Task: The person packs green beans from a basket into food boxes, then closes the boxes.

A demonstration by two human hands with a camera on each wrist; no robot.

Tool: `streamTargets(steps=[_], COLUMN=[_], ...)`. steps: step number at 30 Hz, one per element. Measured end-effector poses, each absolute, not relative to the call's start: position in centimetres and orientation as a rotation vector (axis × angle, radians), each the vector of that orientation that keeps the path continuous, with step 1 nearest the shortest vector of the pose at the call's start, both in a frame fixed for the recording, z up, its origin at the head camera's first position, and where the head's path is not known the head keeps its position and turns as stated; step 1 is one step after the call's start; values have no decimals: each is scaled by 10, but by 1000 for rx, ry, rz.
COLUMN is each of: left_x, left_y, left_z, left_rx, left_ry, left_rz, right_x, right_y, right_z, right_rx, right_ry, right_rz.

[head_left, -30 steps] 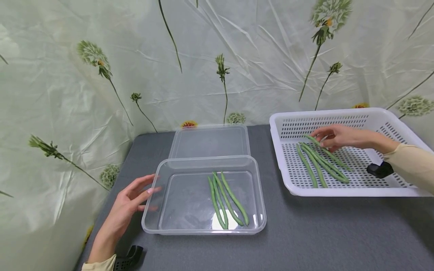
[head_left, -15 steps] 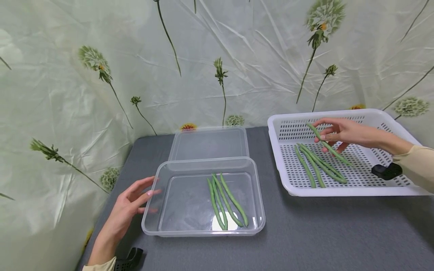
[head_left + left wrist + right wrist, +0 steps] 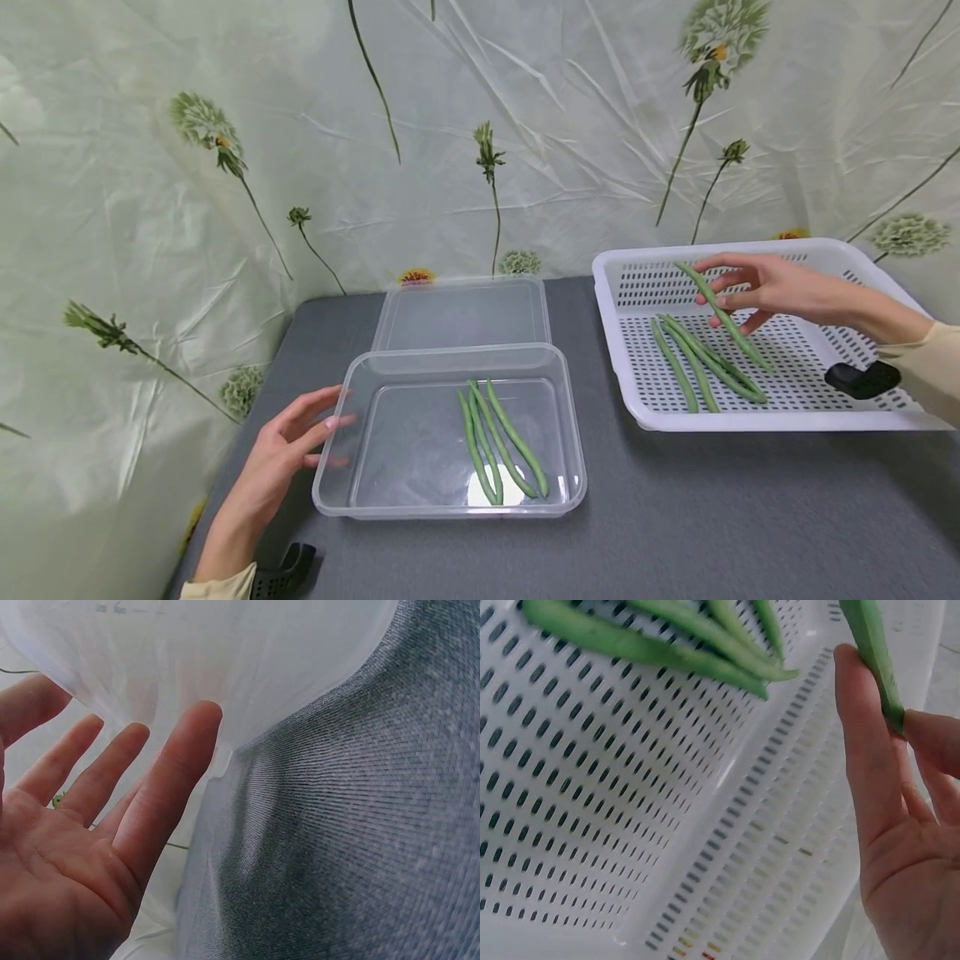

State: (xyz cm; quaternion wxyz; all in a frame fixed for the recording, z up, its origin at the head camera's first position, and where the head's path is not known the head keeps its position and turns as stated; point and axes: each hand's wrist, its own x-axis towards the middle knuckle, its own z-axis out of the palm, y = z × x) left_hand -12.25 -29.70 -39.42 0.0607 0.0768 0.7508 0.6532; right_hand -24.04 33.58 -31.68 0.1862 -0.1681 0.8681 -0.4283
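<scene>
While the head view looks down on a grey table [image 3: 712,517], the clear container [image 3: 450,433] sits as its main landmark, with three green beans [image 3: 501,442] lying side by side on its floor toward the right wall. Behind the container, touching its far rim, lies a clear lid [image 3: 465,312]. At the container's left wall the left hand [image 3: 288,450] rests with fingers straight and spread, fingertips against the plastic, gripping nothing. Well to the right of the container stands a white perforated basket [image 3: 750,417], where more beans [image 3: 697,358] lie in a loose bunch on its floor. Above that bunch the right hand [image 3: 757,292] pinches a single bean [image 3: 723,321] near its upper end, the pod lifted and slanting down over the basket. A flower-printed sheet [image 3: 225,167] hangs behind the container and along the left.

In the left wrist view, the left hand [image 3: 82,832] shows an open palm with extended fingers [image 3: 169,787] lying against the container's cloudy wall [image 3: 247,667], the grey table [image 3: 360,825] beside it.

In the right wrist view, far from the container, the right hand [image 3: 900,817] holds the single bean [image 3: 874,652] clamped between finger and thumb, over the basket's holed corner [image 3: 705,825], the other beans [image 3: 667,637] lying on the basket floor
</scene>
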Motion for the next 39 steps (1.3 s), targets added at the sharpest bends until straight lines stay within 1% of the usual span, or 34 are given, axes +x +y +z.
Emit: streamTargets(steps=[12,19,28,34,39], left_x=[-124,-121,-120,-121,-121], left_y=[-299,-301,-301,-300,-300], left_z=[-394,-392,-390,-389,-391], left_rx=[231,275,317,308,288], left_ry=[2276,2278,2258,2254,2248], left_rz=[1958,1948,1939,1929,1931], right_x=[-215,-199,-175,-161,-153], right_y=[313,300,286,273,263], right_z=[-294,-285,-287,-291,-293], right_rx=[-479,-435,-416,-369,-417], right_ry=[2614,2650,2713,2716,2679], right_rz=[-1239,-1227,-1270,-1421,-1540])
